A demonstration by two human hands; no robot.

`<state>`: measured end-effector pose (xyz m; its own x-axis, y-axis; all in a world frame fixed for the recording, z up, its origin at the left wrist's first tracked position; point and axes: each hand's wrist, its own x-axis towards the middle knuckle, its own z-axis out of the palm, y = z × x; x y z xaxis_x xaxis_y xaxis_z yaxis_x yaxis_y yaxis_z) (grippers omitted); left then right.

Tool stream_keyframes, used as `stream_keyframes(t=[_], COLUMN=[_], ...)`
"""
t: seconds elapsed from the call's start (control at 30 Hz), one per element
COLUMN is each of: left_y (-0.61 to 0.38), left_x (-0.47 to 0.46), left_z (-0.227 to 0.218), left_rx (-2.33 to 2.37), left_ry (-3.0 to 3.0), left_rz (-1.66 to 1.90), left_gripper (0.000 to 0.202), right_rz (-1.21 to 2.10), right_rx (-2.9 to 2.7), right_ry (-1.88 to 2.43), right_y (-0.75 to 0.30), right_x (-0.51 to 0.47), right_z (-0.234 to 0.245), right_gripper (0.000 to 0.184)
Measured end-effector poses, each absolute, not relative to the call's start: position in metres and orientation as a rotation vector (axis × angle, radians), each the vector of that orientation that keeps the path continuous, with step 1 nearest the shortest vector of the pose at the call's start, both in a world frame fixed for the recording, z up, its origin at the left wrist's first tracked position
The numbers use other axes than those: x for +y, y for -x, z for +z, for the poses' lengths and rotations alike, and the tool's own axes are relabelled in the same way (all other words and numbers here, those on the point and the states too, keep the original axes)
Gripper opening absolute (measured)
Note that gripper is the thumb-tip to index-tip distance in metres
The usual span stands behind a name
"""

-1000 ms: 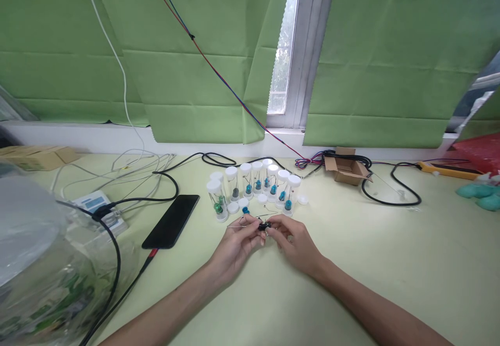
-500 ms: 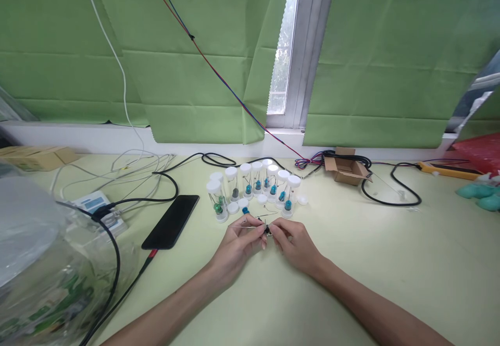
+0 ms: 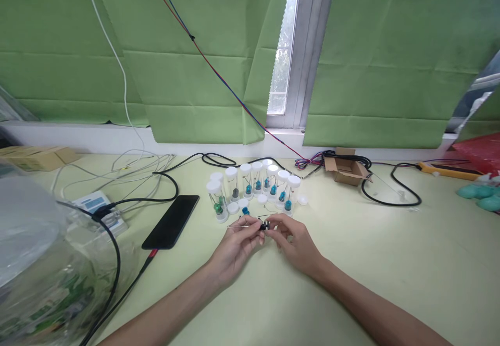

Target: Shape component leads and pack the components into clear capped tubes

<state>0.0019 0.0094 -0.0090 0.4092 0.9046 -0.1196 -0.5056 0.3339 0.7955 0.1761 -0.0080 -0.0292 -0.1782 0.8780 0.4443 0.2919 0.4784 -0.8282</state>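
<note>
A small black part (image 3: 264,225) with shiny metal bits sits between my two hands. My left hand (image 3: 234,242) pinches it between thumb and fingers, and a thin metal wire (image 3: 237,226) sticks out leftward from that grip. The fingertips and thumb of my right hand (image 3: 291,239) are bent around the part's right end. Just beyond my fingers lie a small blue piece (image 3: 245,210) and another thin wire (image 3: 269,209). Behind them several clear vials with white caps (image 3: 234,182) stand upright, holding blue, green or grey pieces with wire legs.
A black phone (image 3: 171,222) lies on the left, plugged into a cable. A large plastic bag (image 3: 35,262) fills the near left. Loose cables (image 3: 175,182) run along the back to an open cardboard box (image 3: 346,169). Loose white caps (image 3: 302,199) lie near the vials.
The black part has turned and now shows more between my hands. My right fingers have opened a little and shifted around its end, while my left hand stays almost in place.
</note>
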Motion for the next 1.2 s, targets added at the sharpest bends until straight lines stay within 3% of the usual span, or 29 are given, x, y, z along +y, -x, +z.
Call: stream_keyframes(t=[0.5,0.77,0.93,1.03,1.2], left_y=[-0.0021,-0.0037,-0.0031,-0.0028,-0.0023], left_x=[0.0049,0.0029,0.0060,0.0088,0.0094], left_z=[-0.0084,-0.0062,-0.0071,-0.0083,-0.0091], left_rx=[0.635,0.654,0.637,0.640,0.641], left_ry=[-0.875,-0.924,-0.849,-0.769,-0.745], left_rz=[0.980,0.990,1.001,1.016,1.001], left_gripper=[0.012,0.012,0.010,0.011,0.013], right_rz=[0.727,0.703,0.728,0.725,0.707], right_rx=[-1.730,-1.763,-1.709,-1.708,-1.720], right_ry=[1.049,1.065,1.060,1.022,0.995], right_y=[-0.1761,-0.1760,-0.1757,-0.1757,-0.1752], right_x=[-0.0072,-0.0076,-0.0071,-0.0076,-0.0081], right_z=[-0.0302,-0.0286,-0.0292,-0.0290,-0.0286], right_gripper=[0.019,0.037,0.018,0.024,0.019])
